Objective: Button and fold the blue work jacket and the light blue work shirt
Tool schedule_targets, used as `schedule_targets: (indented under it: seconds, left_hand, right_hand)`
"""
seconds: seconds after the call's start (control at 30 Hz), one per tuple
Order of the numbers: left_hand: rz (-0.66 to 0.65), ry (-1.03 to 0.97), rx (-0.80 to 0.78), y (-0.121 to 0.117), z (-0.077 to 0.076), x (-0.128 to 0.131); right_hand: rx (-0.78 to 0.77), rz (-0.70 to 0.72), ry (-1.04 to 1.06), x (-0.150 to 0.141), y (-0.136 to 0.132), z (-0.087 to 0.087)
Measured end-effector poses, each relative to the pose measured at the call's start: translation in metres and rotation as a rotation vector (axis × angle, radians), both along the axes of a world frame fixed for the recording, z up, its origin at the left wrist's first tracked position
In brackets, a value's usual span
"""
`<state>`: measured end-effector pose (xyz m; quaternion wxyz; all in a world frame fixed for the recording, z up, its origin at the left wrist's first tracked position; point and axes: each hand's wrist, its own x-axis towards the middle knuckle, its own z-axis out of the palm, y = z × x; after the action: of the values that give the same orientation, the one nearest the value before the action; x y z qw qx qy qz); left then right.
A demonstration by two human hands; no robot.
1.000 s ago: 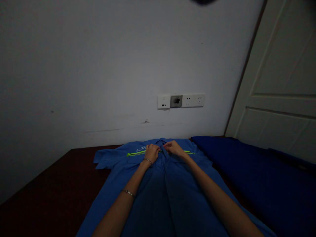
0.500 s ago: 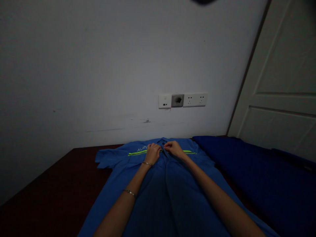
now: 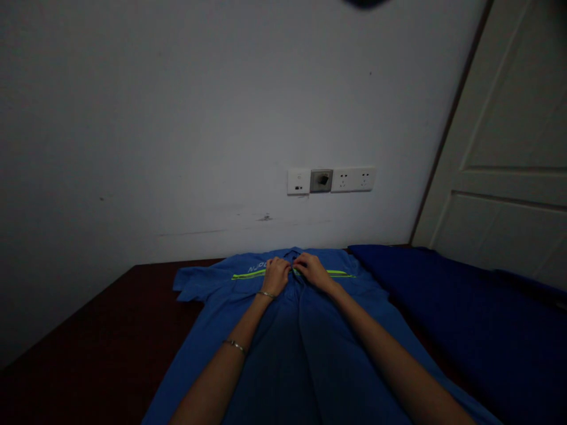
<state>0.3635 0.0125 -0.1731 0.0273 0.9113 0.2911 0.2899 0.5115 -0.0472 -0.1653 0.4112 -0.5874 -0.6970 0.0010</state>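
A blue short-sleeved shirt (image 3: pixel 279 342) lies spread on a dark red tabletop, its collar toward the wall. It has a yellow-green stripe across the chest and white lettering, partly covered by a hand. My left hand (image 3: pixel 277 276) pinches the shirt's front edge near the upper chest. Close beside it, my right hand (image 3: pixel 311 270) pinches the opposite front edge, the fingertips of both hands nearly meeting just below the collar. Any button between the fingers is too small to make out. The front placket runs down from the hands toward me.
Dark blue cloth (image 3: pixel 447 301) lies to the right of the shirt. The dark red tabletop (image 3: pixel 101 342) shows at the left. Behind stands a white wall with a row of sockets (image 3: pixel 353 179). A pale panelled door (image 3: pixel 509 147) rises at the right.
My right fingertips have come slightly closer to my left ones at the shirt's front edge. The whole view has shifted a little; the shirt lies as before.
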Motion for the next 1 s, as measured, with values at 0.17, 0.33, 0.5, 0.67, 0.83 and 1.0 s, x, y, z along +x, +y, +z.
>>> schedule_targets:
  seconds: [0.17, 0.33, 0.5, 0.67, 0.83, 1.0]
  left_hand:
    - [-0.004, -0.040, 0.011, 0.002, -0.003, 0.000]
    - [-0.049, -0.027, -0.045, 0.009, 0.002, -0.001]
    - [-0.190, -0.002, -0.391, 0.022, 0.020, -0.007]
    - [-0.110, -0.080, -0.646, 0.025, 0.026, -0.010]
    - [-0.070, -0.163, -0.742, 0.026, 0.018, -0.005]
    - [-0.021, -0.232, -0.843, 0.024, 0.017, -0.002]
  right_hand:
    - [0.019, -0.033, -0.035, 0.000, -0.002, 0.000]
    - [0.008, -0.076, -0.152, -0.004, -0.008, 0.005]
    - [-0.002, -0.112, -0.282, -0.010, -0.014, 0.010]
    - [-0.024, -0.139, -0.375, -0.014, -0.018, 0.012]
    - [-0.017, -0.139, -0.438, -0.014, -0.019, 0.013]
    - [0.004, -0.146, -0.482, -0.014, -0.019, 0.012]
